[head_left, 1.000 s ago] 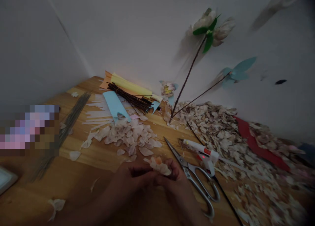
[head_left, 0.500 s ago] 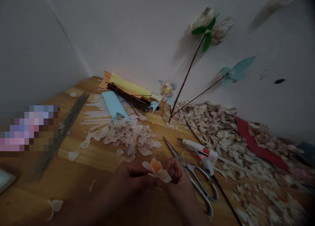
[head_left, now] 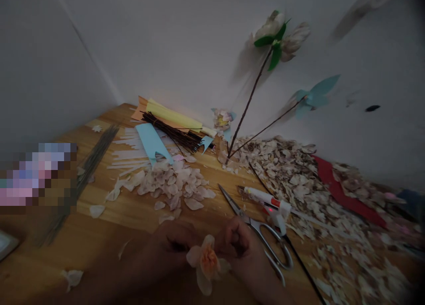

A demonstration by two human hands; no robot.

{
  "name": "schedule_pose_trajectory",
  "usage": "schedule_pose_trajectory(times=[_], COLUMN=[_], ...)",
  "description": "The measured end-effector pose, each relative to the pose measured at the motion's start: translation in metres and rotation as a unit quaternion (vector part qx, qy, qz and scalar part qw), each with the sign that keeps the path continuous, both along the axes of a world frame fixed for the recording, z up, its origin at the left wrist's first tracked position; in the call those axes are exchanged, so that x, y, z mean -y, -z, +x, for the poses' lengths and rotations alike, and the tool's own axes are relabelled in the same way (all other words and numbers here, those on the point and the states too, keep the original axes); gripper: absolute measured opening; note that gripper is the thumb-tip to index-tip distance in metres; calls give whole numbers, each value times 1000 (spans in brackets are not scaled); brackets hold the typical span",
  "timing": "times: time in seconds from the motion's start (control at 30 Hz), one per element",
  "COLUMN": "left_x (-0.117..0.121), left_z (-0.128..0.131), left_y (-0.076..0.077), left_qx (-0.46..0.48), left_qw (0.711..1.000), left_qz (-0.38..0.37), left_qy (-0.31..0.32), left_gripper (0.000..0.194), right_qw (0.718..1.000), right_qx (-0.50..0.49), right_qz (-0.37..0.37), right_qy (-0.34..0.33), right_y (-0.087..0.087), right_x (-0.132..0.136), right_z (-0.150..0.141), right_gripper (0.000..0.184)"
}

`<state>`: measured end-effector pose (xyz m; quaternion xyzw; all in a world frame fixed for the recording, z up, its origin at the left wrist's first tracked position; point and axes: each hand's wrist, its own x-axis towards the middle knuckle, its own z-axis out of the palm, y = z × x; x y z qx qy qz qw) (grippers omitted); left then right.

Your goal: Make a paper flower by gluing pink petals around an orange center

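Low in the view, a handmade flower (head_left: 209, 260) with pale petals and an orange centre faces up towards me between my hands. My left hand (head_left: 171, 243) is closed at the flower's left side, its fingertips pinched behind the petals. On the other side, the curled fingers of my right hand (head_left: 241, 245) also meet at the flower, thumb and index close together. The flower's back and any stem are hidden. Just beyond my right hand lie metal scissors (head_left: 244, 215), blades pointing away, and a white glue gun (head_left: 270, 203) with a red light on.
Loose petals (head_left: 174, 181) lie in a pile ahead, with a larger heap (head_left: 302, 181) at right. Thin wires (head_left: 96, 159) lie at left. Brown stems (head_left: 172, 130) rest near blue paper (head_left: 152, 141). A tall artificial flower (head_left: 272, 35) leans by the wall. A black cord (head_left: 303, 267) runs right.
The flower has come lower and tipped so its orange centre and petals face me more. Both hands stay around it, and my left hand has turned slightly.
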<state>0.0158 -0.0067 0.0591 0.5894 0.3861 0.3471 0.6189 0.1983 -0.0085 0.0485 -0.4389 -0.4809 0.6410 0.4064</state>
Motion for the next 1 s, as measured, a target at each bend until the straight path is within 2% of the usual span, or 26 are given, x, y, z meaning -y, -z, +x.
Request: schedule_pose_trajectory(times=[0.23,0.4,0.67,0.77,0.9,1.0], left_x=[0,-3,-4,-4,-4,-4], left_z=[0,0,-2,-2,-2,0], left_y=[3,6,13,13,12,9], left_qx=[2,11,24,36,10,-1], left_qw=[999,997,992,990,992,994], left_qz=[-32,-74,-109,-113,-117,-103], left_qy=[9,26,66,72,53,46], left_gripper=[15,9,10,11,8,5], right_qw=[999,999,984,985,993,996], right_qx=[52,48,174,165,105,86], right_qz=[-1,1,25,18,-10,0], right_qy=[-7,-24,-40,-42,-47,-34], right_y=[-3,0,3,4,9,12], right_x=[0,1,3,3,1,-1], right_z=[2,2,6,5,5,5], right_gripper=[36,30,29,29,26,28])
